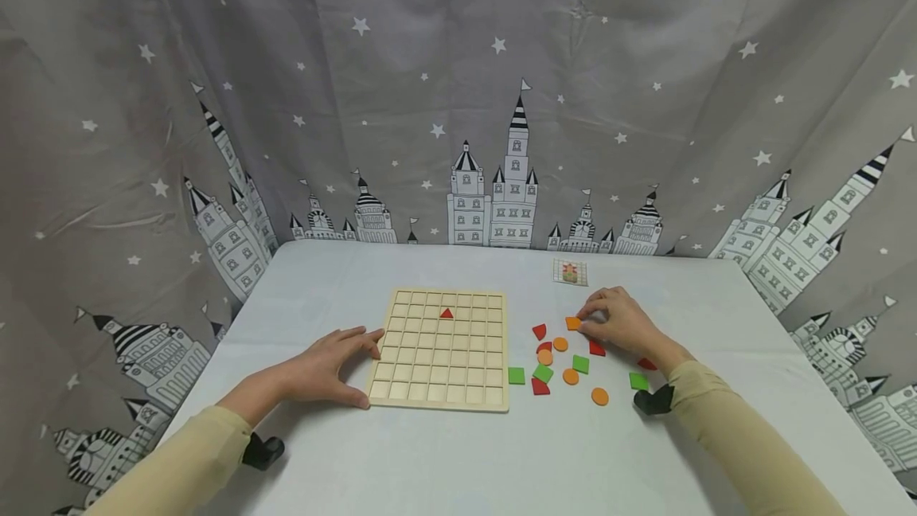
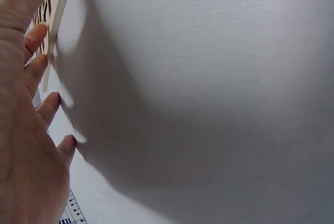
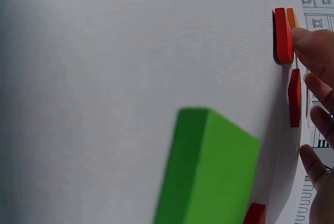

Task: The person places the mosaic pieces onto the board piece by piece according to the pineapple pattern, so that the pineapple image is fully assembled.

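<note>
A square wooden grid board (image 1: 437,340) lies left of centre, with one red triangle (image 1: 447,313) in an upper cell. My left hand (image 1: 329,365) spreads along its left side, thumb at the near corner and fingertips at the edge. In the left wrist view, the fingers (image 2: 49,110) are extended beside the board's rim (image 2: 61,12). My right hand (image 1: 622,325) pinches an orange square piece (image 1: 573,323) between thumb and fingertips. The right wrist view shows the thumb by a red piece (image 3: 283,36), with the orange piece (image 3: 292,18) mostly hidden behind it.
Loose red, orange and green pieces lie right of the board, including a green square (image 1: 517,376), an orange disc (image 1: 599,396) and a red quarter-round (image 1: 540,331). A small printed picture card (image 1: 570,272) lies farther back. A grey castle-patterned curtain (image 1: 430,102) hangs behind the white-covered table (image 1: 458,468).
</note>
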Demonstrator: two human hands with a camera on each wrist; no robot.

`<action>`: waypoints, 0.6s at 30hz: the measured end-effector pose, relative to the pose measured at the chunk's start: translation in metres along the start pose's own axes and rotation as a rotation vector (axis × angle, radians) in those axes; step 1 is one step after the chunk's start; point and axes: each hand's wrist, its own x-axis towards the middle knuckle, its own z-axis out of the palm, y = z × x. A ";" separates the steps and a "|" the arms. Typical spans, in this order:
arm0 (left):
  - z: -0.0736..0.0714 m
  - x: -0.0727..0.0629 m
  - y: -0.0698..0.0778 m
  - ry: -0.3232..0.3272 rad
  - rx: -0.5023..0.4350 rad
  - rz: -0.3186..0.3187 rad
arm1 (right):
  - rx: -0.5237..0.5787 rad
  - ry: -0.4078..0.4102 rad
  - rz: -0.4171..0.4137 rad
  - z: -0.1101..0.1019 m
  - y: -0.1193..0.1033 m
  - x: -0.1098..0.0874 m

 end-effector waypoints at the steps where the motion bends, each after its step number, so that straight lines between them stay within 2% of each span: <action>1: 0.000 0.000 0.000 0.000 0.000 -0.001 | 0.000 0.000 0.001 0.000 0.000 0.001; 4: -0.001 0.001 0.001 0.001 -0.005 -0.002 | 0.002 0.017 -0.001 0.001 -0.003 0.002; 8: 0.000 0.002 0.001 0.002 -0.027 0.025 | 0.024 0.065 -0.059 0.000 -0.016 0.003; 11: 0.001 0.003 0.000 0.000 -0.040 0.050 | 0.054 0.085 -0.103 0.002 -0.035 0.007; 18: 0.001 0.003 -0.002 -0.003 -0.036 0.036 | 0.076 0.080 -0.212 0.021 -0.088 0.026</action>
